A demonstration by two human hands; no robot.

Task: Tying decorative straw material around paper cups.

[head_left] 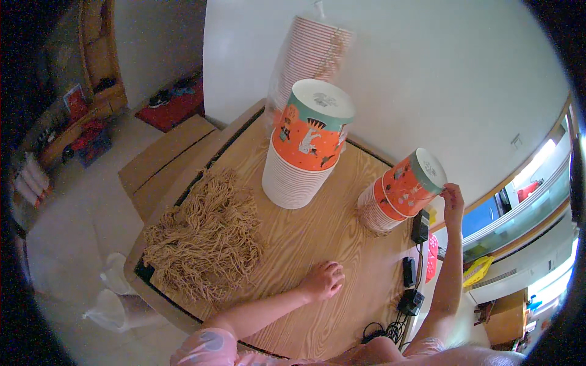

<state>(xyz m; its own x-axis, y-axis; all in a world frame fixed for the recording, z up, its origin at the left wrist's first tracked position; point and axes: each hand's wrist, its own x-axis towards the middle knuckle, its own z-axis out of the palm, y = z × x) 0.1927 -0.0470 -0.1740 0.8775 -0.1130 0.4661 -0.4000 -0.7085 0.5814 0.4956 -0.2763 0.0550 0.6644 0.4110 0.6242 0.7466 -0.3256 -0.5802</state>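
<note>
My right hand (453,198) pinches the edge of the upside-down orange and green paper tub (410,183) at the top of the right stack. More tubs are nested beneath it, and their pale rims show close together. My left hand (323,280) rests on the wooden tabletop (317,244) with its fingers curled in; no object shows in it. Left of that hand lies a loose heap of tan paper-like strands (207,238). A taller stack of matching inverted tubs (308,143) stands farther back, its printed top tub above many white rims.
Behind the taller stack, a plastic-wrapped stack of striped cups (311,58) leans near the white wall (427,73). Black power adapters (410,302) and cables run along the table's right edge. A cardboard box (162,158) and white plastic bags (119,308) are on the floor at left.
</note>
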